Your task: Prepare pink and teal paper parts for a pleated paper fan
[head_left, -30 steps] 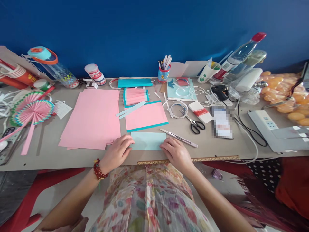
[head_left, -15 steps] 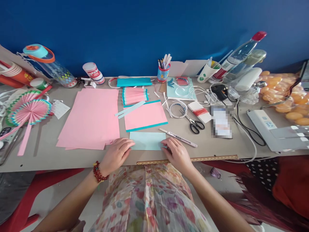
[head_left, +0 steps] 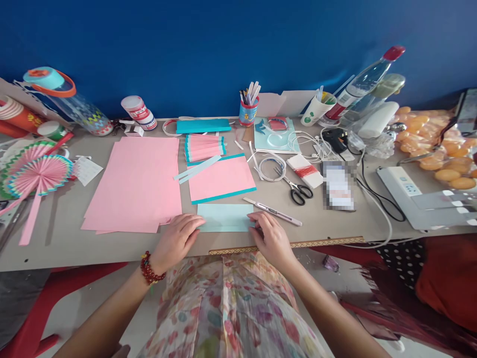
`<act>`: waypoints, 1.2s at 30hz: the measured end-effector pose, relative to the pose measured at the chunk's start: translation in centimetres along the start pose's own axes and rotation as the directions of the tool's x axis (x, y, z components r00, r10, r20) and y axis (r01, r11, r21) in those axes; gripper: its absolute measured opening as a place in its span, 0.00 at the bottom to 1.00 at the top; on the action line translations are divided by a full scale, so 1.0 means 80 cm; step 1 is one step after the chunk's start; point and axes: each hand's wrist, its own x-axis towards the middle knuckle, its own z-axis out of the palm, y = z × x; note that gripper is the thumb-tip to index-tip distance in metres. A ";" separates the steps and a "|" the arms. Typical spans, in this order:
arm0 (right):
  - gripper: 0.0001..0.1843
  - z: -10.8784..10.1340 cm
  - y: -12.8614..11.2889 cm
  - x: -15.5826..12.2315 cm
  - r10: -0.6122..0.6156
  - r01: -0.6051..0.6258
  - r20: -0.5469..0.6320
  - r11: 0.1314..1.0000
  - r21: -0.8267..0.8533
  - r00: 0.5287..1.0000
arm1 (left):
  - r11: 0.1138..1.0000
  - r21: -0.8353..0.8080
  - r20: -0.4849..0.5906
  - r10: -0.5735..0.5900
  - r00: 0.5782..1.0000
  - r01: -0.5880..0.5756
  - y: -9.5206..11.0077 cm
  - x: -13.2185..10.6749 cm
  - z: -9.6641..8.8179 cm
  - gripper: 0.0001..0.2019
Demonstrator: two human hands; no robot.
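Note:
A light blue paper rectangle (head_left: 224, 217) lies flat near the table's front edge. At its left end my left hand (head_left: 181, 232) has its fingers together, fingertips and thumb closed on the paper. My right hand (head_left: 271, 235) grips the right end the same way, with curled fingers. Just beyond lies a pink sheet with teal borders (head_left: 223, 179), and two thin light blue strips (head_left: 197, 170) rest across its left corner. A utility knife (head_left: 278, 214) lies beside my right fingertips. To the left of my left hand are stacked pink sheets (head_left: 136, 184).
Scissors (head_left: 298, 191), a card wound with red thread (head_left: 305, 170) and a phone (head_left: 338, 186) lie to the right. Pink pleated paper (head_left: 204, 146) and a pen cup (head_left: 248, 112) stand behind. A paper fan (head_left: 40, 175) is far left, a power strip (head_left: 408, 184) right.
The whole view has shifted slightly, so things appear a little further left. Both hands stay at the ends of the light blue paper, with no clear movement against it.

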 end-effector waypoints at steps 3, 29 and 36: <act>0.14 0.001 0.000 -0.001 0.003 -0.003 -0.001 1.000 -0.012 1.000 | 1.000 0.001 0.000 -0.007 1.000 0.007 0.001 0.000 0.000 0.13; 0.14 -0.014 0.001 0.012 0.000 0.007 0.133 0.998 -0.055 0.991 | 1.000 -0.020 0.010 -0.020 1.000 0.020 0.000 0.000 -0.001 0.13; 0.12 -0.015 0.004 0.013 0.003 0.002 0.159 0.999 -0.034 0.987 | 1.000 -0.018 0.005 -0.024 1.000 0.024 0.002 0.001 -0.003 0.13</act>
